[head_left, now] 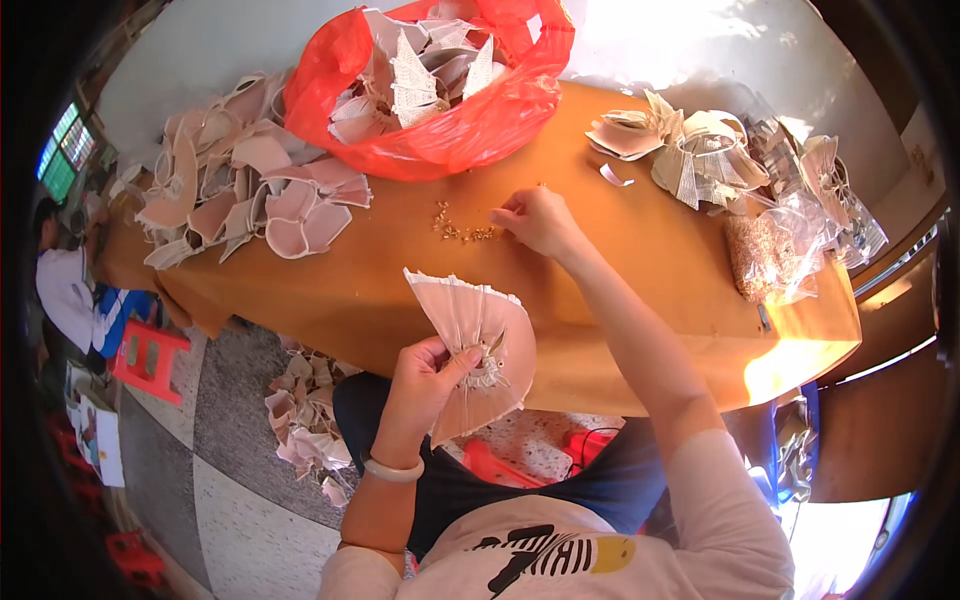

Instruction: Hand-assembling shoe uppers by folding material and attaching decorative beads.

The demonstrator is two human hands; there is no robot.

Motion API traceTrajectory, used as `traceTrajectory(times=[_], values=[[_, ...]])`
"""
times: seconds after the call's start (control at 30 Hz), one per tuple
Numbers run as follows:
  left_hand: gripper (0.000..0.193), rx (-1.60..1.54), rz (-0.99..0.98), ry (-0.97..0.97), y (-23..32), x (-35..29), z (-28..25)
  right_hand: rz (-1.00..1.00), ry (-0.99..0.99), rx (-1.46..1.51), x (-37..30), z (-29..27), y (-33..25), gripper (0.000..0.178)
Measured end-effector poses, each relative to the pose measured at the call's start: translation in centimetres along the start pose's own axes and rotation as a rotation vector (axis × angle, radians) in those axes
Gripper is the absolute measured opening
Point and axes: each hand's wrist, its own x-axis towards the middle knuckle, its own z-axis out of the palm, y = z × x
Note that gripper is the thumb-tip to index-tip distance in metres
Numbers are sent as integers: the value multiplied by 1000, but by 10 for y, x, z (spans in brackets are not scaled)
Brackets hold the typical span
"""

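My left hand is closed on a pink bra, bunched into a fan shape with a pale, scalloped edge. The thumb lies across its gathered middle, where a small whitish trim shows. Past it, my right hand is low over the table, thumb and fingers pinched together. Whatever the fingertips hold is too small to make out. Beside them lies a scatter of tiny gold-coloured pieces.
On the orange-brown table, pink bras are heaped at left. A red plastic bag full of them stands at the back. More bras and a clear bag of small gold pieces lie right. A person and red stool are far left.
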Motion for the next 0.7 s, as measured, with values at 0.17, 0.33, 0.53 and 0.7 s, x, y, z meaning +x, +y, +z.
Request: traceTrajectory(times=[0.17,0.33,0.53,0.7], values=[[18,-21,-1,28,-1,-2,-1,-126,-73,-291,17,10,2,16],[21,-44,-7,-17,2,-5,-2,-278,-44,-345,8,13,12,12],[20,-129,-70,-101,14,-12,-1,-160,-79,-50,4,-1,18,13],[20,-110,-45,-97,15,-14,1,27,-104,260,-21,-24,16,10]])
